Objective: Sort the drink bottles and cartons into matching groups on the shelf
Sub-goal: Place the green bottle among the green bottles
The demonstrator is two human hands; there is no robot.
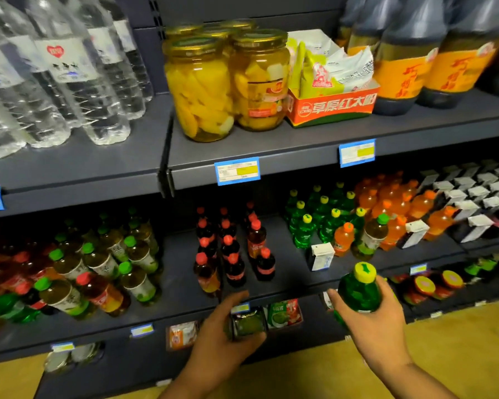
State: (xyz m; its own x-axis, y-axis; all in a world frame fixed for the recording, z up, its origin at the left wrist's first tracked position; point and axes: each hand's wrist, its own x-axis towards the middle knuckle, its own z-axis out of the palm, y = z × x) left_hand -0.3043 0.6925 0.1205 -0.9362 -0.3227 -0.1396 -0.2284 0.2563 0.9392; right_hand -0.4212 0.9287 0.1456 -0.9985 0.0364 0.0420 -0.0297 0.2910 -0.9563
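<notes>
Green soda bottle with yellow cap [359,289] gripped by right hand [372,321], fingers wrapped around body. Left hand [228,326] half-curled; contents cannot be told. Next judged: placed with green bottle group [319,217], beyond fingertips.

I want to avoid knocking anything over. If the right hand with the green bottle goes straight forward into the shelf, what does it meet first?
Probably the small dark carton standing alone near the shelf front, just ahead of the right hand and its green bottle. Depth is unclear; it may pass beside it toward the orange bottle.
</notes>
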